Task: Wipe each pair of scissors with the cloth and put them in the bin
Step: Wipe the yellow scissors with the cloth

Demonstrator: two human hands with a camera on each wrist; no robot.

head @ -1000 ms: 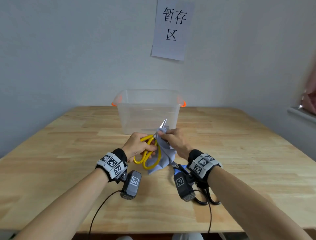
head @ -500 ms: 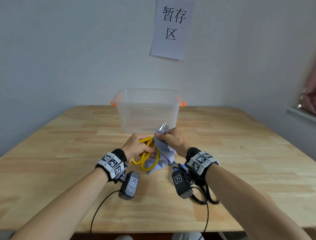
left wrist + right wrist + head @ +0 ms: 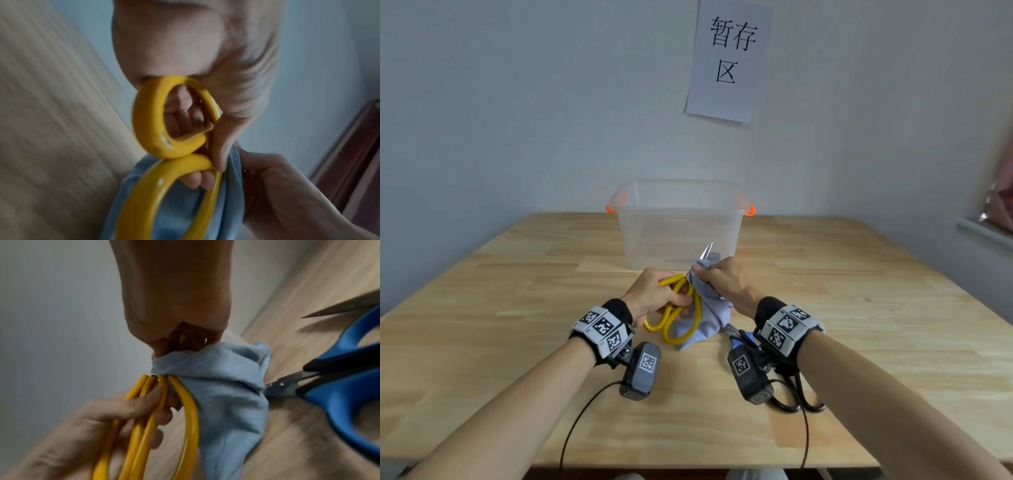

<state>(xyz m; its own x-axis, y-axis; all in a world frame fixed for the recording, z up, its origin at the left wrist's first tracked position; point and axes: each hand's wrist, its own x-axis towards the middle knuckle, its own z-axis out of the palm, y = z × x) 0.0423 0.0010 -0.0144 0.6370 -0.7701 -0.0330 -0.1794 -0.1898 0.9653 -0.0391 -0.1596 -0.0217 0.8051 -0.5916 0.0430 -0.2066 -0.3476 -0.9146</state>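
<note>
**Cloth works along the yellow scissors' blades**

The left hand (image 3: 654, 296) grips the yellow scissors (image 3: 678, 317) by their looped handles, fingers curled through them. The right hand (image 3: 726, 282) pinches the blue cloth (image 3: 702, 322) closed around the blades, just in front of the bin (image 3: 678, 222) at the far middle of the table (image 3: 517, 342).

Compared with a second ago, the right hand sits slightly farther up the blades and the bare tip still pokes out beyond the cloth; I judge the wipe is nearly finished and the drop into the bin comes next.

The right wrist view shows blue-handled scissors (image 3: 339, 378) lying on the table just right of the cloth, mostly hidden beneath the right wrist in the head view. The left wrist view shows the handle grip close up.
</note>
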